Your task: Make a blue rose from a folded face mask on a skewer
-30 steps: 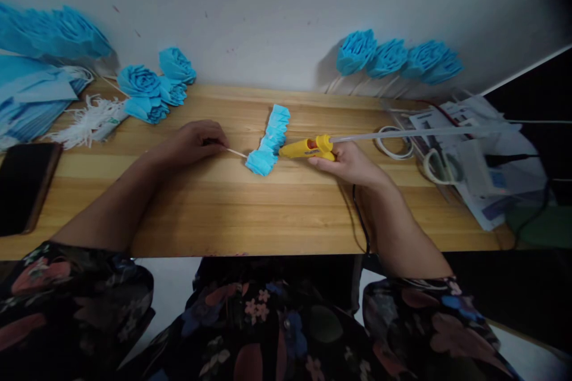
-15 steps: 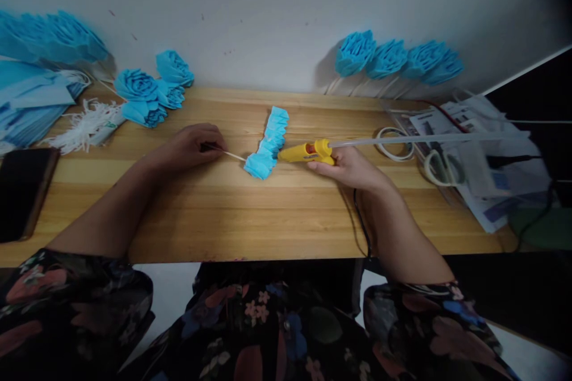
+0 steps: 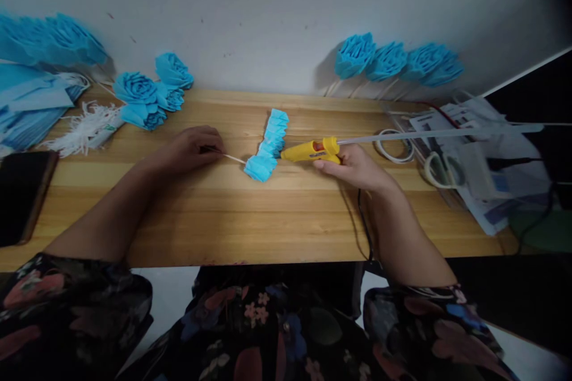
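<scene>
Pleated blue strip (image 3: 271, 141) near mid-table, upper end toward 12 o'clock, bunched lower end bent toward 7; clock readings taken from it. Thin stick (image 3: 234, 159) meets the bunched end from 9 o'clock. Yellow glue gun (image 3: 313, 149) at 3 o'clock, nozzle at the strip's edge; contact cannot be told. Clear rod (image 3: 438, 134) juts from the gun's rear, crossing above a white ring (image 3: 399, 160). Black cord (image 3: 364, 223) at 4, partly behind the right forearm.

Farther out: blue flowers (image 3: 135, 88) at 10; white strap bundle (image 3: 89, 129) at 9; phone (image 3: 27, 196) between 8 and 9; stemmed blue flowers (image 3: 388, 61) against the wall at 2; scissors (image 3: 447, 171) at 3, by papers (image 3: 491, 223).

Left hand (image 3: 199, 146) low over the wood, fingers curled, thumb and fingertips pinching the stick. Right hand (image 3: 357, 166) wrapped around the gun's handle, forearm slanting in from 4.
</scene>
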Demonstrator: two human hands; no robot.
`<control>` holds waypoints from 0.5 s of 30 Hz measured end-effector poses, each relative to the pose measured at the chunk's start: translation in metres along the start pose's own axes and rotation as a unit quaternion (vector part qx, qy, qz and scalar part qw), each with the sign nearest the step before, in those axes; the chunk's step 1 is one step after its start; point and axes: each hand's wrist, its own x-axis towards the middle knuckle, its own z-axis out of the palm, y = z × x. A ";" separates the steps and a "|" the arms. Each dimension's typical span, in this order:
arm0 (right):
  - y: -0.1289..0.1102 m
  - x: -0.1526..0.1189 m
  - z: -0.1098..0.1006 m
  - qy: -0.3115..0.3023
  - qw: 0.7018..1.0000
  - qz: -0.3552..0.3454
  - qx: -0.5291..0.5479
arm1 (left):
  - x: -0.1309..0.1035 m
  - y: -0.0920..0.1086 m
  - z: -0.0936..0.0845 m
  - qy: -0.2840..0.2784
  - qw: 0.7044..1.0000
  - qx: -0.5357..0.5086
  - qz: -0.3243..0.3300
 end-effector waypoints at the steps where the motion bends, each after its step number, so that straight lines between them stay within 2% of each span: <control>1: 0.001 0.000 -0.001 0.001 1.000 0.001 0.002 | 0.000 0.000 0.000 0.000 1.000 -0.001 0.003; 8: 0.016 0.008 0.008 0.028 0.997 0.068 0.039 | -0.001 0.000 0.000 0.008 1.000 0.005 0.013; 15: 0.018 0.014 0.019 0.067 0.988 0.086 0.111 | -0.001 -0.005 0.005 0.021 0.999 0.023 0.028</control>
